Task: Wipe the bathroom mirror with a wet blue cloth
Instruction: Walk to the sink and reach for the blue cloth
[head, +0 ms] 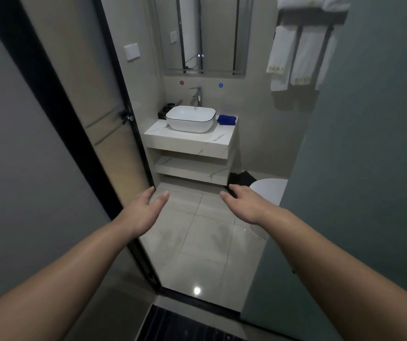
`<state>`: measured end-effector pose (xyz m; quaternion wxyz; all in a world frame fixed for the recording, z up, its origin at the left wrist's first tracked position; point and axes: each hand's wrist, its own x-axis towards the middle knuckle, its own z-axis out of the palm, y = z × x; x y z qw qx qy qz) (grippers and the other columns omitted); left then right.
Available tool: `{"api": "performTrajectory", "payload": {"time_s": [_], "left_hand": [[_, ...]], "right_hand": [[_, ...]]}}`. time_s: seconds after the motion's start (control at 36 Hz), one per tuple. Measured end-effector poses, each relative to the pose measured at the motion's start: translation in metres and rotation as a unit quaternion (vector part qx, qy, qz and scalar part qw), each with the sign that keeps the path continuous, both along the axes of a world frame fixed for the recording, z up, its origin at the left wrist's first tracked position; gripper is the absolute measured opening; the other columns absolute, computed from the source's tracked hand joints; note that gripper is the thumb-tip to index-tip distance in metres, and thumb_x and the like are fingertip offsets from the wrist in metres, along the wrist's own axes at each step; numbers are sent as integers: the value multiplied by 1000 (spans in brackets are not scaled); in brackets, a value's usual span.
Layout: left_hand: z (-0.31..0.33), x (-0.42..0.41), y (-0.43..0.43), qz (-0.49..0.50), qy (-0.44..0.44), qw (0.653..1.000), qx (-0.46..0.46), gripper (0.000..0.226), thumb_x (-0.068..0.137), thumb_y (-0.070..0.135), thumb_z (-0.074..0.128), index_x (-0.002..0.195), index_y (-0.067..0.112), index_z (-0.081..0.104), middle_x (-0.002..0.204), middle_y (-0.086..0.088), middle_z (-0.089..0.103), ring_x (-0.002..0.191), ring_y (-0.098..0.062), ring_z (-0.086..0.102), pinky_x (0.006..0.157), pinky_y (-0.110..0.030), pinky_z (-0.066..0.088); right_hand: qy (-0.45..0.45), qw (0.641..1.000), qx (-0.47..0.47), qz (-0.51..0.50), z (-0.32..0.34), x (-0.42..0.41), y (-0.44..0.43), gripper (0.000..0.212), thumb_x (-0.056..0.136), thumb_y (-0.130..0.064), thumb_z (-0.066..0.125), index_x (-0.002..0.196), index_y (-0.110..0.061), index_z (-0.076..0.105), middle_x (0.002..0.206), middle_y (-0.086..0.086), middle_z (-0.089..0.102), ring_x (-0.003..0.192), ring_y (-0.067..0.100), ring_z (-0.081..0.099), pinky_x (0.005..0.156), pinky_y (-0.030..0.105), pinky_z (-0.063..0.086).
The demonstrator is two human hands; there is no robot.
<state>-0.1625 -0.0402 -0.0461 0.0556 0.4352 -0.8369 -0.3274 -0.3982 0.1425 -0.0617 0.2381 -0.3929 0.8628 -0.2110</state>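
A folded blue cloth (226, 119) lies on the marble counter (187, 139), just right of the white basin (190, 118). The mirror (205, 35) hangs on the far wall above the chrome tap (197, 96). I stand at the bathroom doorway, well short of the counter. My left hand (148, 209) and my right hand (243, 205) are stretched forward over the tiled floor, fingers apart, holding nothing.
A black-framed glass door (94, 134) stands open on the left. White towels (293, 57) hang on a rack at the upper right. A white toilet (267, 190) sits right of the vanity, with a black bin (242, 178) beside it. A dark mat (185, 326) lies at the threshold.
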Motion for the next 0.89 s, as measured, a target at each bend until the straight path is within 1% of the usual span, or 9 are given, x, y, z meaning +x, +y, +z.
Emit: {"api": "performTrajectory", "payload": {"time_s": [0.11, 0.22, 0.31, 0.47, 0.58, 0.67, 0.72, 0.83, 0.89], "left_hand": [[-5, -26, -7, 2, 4, 1000, 15, 83, 103, 71, 39, 169, 22, 28, 176, -1, 27, 162, -21, 24, 130, -39, 18], [-9, -49, -23, -9, -7, 1000, 24, 80, 105, 68, 42, 169, 23, 25, 176, 1, 26, 162, -20, 24, 129, -38, 19], [-17, -67, -51, -11, -4, 1000, 28, 82, 104, 69, 43, 169, 23, 25, 176, -1, 27, 162, -20, 24, 129, -41, 21], [-31, -104, -122, -41, 2, 999, 14, 85, 103, 72, 42, 169, 23, 23, 175, -4, 27, 161, -25, 29, 127, -47, 27], [-36, -140, -176, -57, 15, 998, 15, 89, 99, 78, 39, 169, 25, 23, 176, -2, 26, 160, -26, 31, 127, -50, 30], [-36, -167, -207, -71, 25, 997, 17, 88, 100, 75, 41, 169, 22, 25, 176, -3, 26, 160, -25, 29, 128, -47, 28], [-35, -185, -223, -87, 27, 996, 19, 88, 100, 75, 41, 169, 23, 24, 176, -3, 26, 160, -25, 30, 129, -48, 29], [-28, -216, -246, -113, 24, 993, 15, 88, 100, 76, 39, 169, 24, 23, 176, -2, 26, 161, -25, 28, 129, -49, 28], [-25, -231, -256, -126, 30, 992, 11, 90, 99, 77, 39, 169, 24, 22, 176, -2, 26, 161, -24, 28, 128, -50, 29]], "right_hand": [[-25, 1000, -3, -8, -5, -21, -22, 77, 105, -66, 33, 167, -22, 26, 175, 2, 22, 161, 24, 22, 128, 42, 21], [-39, 999, -12, -6, -8, -35, -51, 73, 106, -62, 36, 166, -20, 28, 174, 4, 22, 159, 24, 25, 125, 41, 24], [-44, 999, -9, -4, -11, -46, -79, 72, 106, -61, 37, 167, -22, 27, 174, 4, 22, 158, 25, 27, 123, 43, 27], [-31, 999, -5, -10, -16, -78, -142, 73, 106, -61, 38, 167, -22, 26, 174, 3, 23, 158, 25, 27, 123, 42, 27], [-23, 998, -21, -60, -19, -101, -185, 72, 105, -61, 39, 166, -23, 29, 173, 3, 27, 149, 28, 43, 117, 45, 41], [-24, 996, -14, -86, -23, -116, -210, 71, 105, -61, 40, 165, -23, 32, 171, 4, 29, 152, 27, 38, 120, 42, 39], [-17, 995, -3, -93, -25, -126, -223, 70, 105, -61, 40, 164, -24, 33, 171, 5, 31, 152, 27, 38, 119, 40, 39], [-18, 995, 14, -102, -23, -149, -249, 70, 106, -59, 39, 164, -20, 33, 170, 9, 31, 154, 28, 36, 122, 39, 33], [-23, 994, 16, -107, -21, -162, -265, 74, 103, -63, 38, 163, -20, 35, 170, 9, 33, 153, 27, 38, 122, 40, 33]]}}
